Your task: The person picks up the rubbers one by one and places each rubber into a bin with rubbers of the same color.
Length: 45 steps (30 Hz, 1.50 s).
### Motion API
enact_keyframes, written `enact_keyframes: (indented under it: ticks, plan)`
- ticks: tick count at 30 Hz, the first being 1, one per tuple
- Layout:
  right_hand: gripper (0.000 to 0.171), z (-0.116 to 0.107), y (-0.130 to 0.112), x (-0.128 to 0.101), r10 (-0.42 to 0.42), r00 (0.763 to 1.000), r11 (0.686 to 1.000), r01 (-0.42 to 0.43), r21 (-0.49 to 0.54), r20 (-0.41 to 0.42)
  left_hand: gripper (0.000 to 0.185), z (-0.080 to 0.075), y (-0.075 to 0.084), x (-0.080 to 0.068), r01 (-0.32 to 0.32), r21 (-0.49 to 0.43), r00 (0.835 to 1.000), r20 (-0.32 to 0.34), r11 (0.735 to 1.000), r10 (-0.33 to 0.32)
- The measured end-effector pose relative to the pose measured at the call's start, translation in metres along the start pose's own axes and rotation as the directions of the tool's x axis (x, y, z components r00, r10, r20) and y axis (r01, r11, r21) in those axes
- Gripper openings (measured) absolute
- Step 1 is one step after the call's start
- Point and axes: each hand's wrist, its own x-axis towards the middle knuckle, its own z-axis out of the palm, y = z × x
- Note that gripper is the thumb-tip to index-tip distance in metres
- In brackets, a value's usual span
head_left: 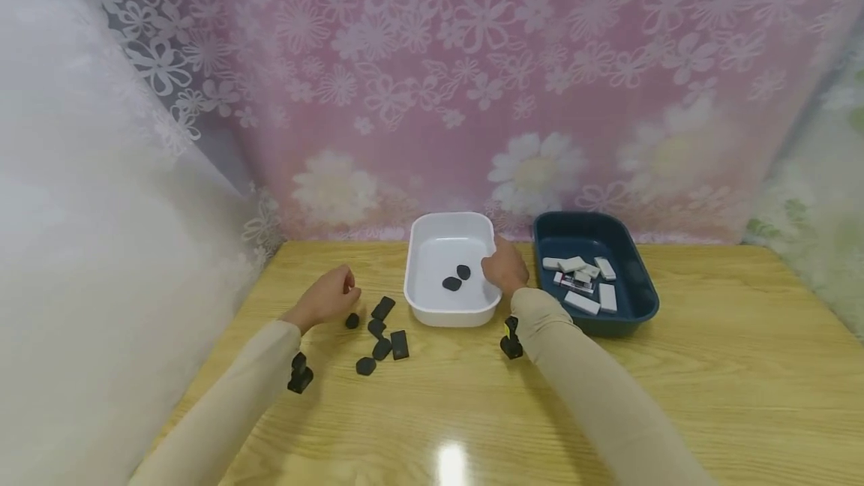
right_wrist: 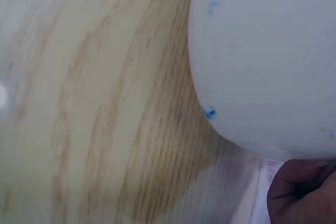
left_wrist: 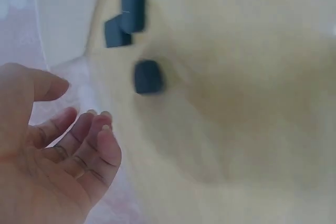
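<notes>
My left hand (head_left: pixel 334 295) hovers over the wooden table (head_left: pixel 472 403), just above a round black piece (head_left: pixel 352 320) at the edge of a loose cluster of several black pieces (head_left: pixel 382 336). The blurred left wrist view shows this hand (left_wrist: pixel 73 124) with loosely curled fingers and a bare palm, a black piece (left_wrist: pixel 148 77) ahead of it. My right hand (head_left: pixel 501 267) is at the right rim of a white tray (head_left: pixel 445 316) that holds two black pieces (head_left: pixel 456 278). In the right wrist view only the tray's outer wall (right_wrist: pixel 262 56) and part of the hand (right_wrist: pixel 302 192) appear; its fingers are hidden.
A dark blue tray (head_left: pixel 624 319) with several white rectangular pieces (head_left: pixel 582 302) stands right of the white tray. A pink flowered curtain (head_left: pixel 472 96) hangs behind the table and white cloth (head_left: pixel 81 246) drapes along its left side.
</notes>
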Motion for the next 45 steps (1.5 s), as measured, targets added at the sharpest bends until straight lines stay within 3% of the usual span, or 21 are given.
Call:
enact_keyframes:
  ticks: [8, 17, 22, 33, 39, 45]
  plan:
    - [0.062, -0.012, 0.009, 0.008, 0.024, 1.000, 0.999, -0.024, -0.021, -0.017, 0.031, 0.011, -0.009, -0.019, -0.012, 0.030, 1.000, 0.005, 0.999, 0.012]
    - [0.059, -0.015, 0.010, 0.004, 0.016, 0.999, 1.000, -0.016, -0.011, -0.031, 0.028, 0.033, 0.001, -0.018, -0.011, 0.192, 0.999, -0.049, 0.981, 0.020]
    - [0.060, -0.012, 0.009, 0.003, 0.017, 0.999, 1.000, -0.017, -0.010, -0.029, 0.020, 0.040, 0.000, -0.017, 0.031, 0.204, 0.997, -0.082, 0.979, -0.015]
    - [0.060, -0.009, 0.005, 0.001, 0.026, 0.999, 1.000, -0.026, -0.011, -0.040, 0.022, 0.028, 0.008, -0.010, 0.078, 0.221, 0.995, -0.072, 0.972, -0.064]
    - [0.061, -0.004, 0.004, -0.001, 0.014, 0.999, 1.000, -0.014, -0.001, -0.045, 0.025, 0.012, 0.025, 0.002, 0.032, 0.181, 0.988, -0.152, 0.983, -0.004]
    - [0.061, 0.002, 0.000, -0.004, 0.007, 0.998, 1.000, -0.006, 0.021, -0.058, 0.026, 0.006, 0.057, 0.021, -0.033, 0.150, 0.977, -0.202, 0.988, 0.063]
